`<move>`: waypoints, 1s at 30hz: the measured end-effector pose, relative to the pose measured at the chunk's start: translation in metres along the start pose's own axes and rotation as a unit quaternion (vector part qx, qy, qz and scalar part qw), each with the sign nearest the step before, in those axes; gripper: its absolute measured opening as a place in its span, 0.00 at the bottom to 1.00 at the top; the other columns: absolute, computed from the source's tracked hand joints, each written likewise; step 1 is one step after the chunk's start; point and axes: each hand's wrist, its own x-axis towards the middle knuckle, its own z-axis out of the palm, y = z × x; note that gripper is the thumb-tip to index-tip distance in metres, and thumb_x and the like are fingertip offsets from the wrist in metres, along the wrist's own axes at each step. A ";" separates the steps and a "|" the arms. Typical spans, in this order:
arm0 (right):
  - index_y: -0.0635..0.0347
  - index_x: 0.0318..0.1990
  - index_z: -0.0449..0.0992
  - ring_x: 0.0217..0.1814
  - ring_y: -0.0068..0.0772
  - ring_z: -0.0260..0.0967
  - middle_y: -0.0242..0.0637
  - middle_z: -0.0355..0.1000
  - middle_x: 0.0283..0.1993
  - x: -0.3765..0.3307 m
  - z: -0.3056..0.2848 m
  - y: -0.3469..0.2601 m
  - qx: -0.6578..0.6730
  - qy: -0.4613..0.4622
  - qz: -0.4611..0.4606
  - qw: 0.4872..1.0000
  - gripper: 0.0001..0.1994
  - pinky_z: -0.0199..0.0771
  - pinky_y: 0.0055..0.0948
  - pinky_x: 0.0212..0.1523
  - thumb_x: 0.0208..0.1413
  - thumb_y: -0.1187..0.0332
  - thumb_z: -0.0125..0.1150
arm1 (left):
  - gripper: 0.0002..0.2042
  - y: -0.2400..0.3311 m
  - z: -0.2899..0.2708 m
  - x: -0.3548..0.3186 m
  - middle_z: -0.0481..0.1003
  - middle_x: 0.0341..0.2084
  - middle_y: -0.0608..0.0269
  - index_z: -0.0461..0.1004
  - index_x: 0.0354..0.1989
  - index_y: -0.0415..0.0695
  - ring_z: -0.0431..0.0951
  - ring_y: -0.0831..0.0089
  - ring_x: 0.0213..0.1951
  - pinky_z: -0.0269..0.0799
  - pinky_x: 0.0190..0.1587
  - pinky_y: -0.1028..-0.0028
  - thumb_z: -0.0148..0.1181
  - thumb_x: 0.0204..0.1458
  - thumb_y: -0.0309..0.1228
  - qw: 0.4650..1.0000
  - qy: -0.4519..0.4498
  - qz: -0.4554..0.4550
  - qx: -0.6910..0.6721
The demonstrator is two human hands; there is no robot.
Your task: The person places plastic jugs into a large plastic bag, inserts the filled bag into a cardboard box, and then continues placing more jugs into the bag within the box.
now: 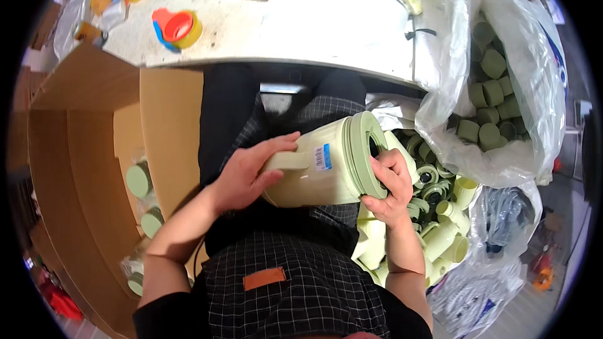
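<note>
A large pale green jug point(308, 179) with a side handle point(290, 161) lies tilted across my lap, its round open end turned to the right. A white and blue sticker point(323, 157) is on its wall. My left hand point(248, 172) holds the jug at the handle, the fingers above it and the thumb below. At the other end my right hand point(394, 187) grips the darker green rim point(361, 157), with fingertips at the dark opening. The palm side of both hands is hidden.
An open cardboard box point(75, 169) at my left holds green-lidded containers point(139, 179). On my right lie pale green bottles and parts point(443, 238), beside a clear plastic bag point(433, 113) of green caps point(493, 63). Tape rolls point(188, 31) sit on the white table point(264, 31) ahead.
</note>
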 end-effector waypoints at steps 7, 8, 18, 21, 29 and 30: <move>0.64 0.58 0.77 0.35 0.31 0.60 0.36 0.63 0.36 -0.005 0.008 -0.015 0.005 0.000 0.037 0.999 0.30 0.63 0.29 0.36 0.55 0.50 0.67 | 0.26 0.000 0.009 -0.009 0.64 0.67 0.53 0.65 0.63 0.42 0.78 0.50 0.51 0.77 0.50 0.62 0.62 0.56 0.34 0.995 0.009 -0.002 0.095; 0.66 0.59 0.75 0.36 0.31 0.60 0.37 0.63 0.36 0.000 0.008 -0.020 -0.028 0.007 0.083 0.996 0.29 0.63 0.29 0.38 0.57 0.52 0.65 | 0.28 0.007 0.017 -0.012 0.63 0.68 0.53 0.64 0.63 0.41 0.79 0.50 0.50 0.77 0.49 0.62 0.63 0.55 0.34 0.991 0.017 -0.004 0.134; 0.69 0.62 0.70 0.37 0.41 0.63 0.42 0.63 0.36 0.036 0.007 -0.038 -0.079 -0.074 0.171 0.979 0.31 0.66 0.33 0.43 0.63 0.50 0.54 | 0.29 0.022 0.021 -0.010 0.78 0.48 0.46 0.63 0.64 0.41 0.81 0.48 0.45 0.78 0.46 0.60 0.63 0.55 0.36 0.972 0.102 -0.059 0.203; 0.71 0.63 0.68 0.38 0.43 0.64 0.44 0.63 0.36 0.047 0.011 -0.026 -0.022 -0.058 0.243 0.968 0.31 0.67 0.34 0.43 0.64 0.51 0.53 | 0.32 0.028 0.034 -0.016 0.77 0.50 0.44 0.62 0.66 0.40 0.82 0.48 0.41 0.79 0.43 0.61 0.63 0.55 0.40 0.977 0.051 -0.036 0.204; 0.70 0.60 0.69 0.38 0.45 0.64 0.48 0.64 0.37 0.060 -0.001 -0.020 -0.041 -0.093 0.258 0.961 0.23 0.67 0.36 0.42 0.63 0.63 0.56 | 0.26 0.037 0.029 0.004 0.73 0.57 0.49 0.69 0.60 0.37 0.78 0.51 0.49 0.75 0.50 0.63 0.59 0.55 0.37 0.979 0.088 0.050 0.174; 0.71 0.61 0.69 0.38 0.45 0.64 0.47 0.63 0.36 0.059 -0.004 -0.018 -0.026 -0.094 0.243 0.965 0.25 0.67 0.36 0.42 0.63 0.61 0.57 | 0.27 0.038 0.013 0.013 0.73 0.57 0.51 0.69 0.60 0.37 0.79 0.54 0.45 0.76 0.46 0.63 0.62 0.54 0.39 0.972 0.055 0.094 0.209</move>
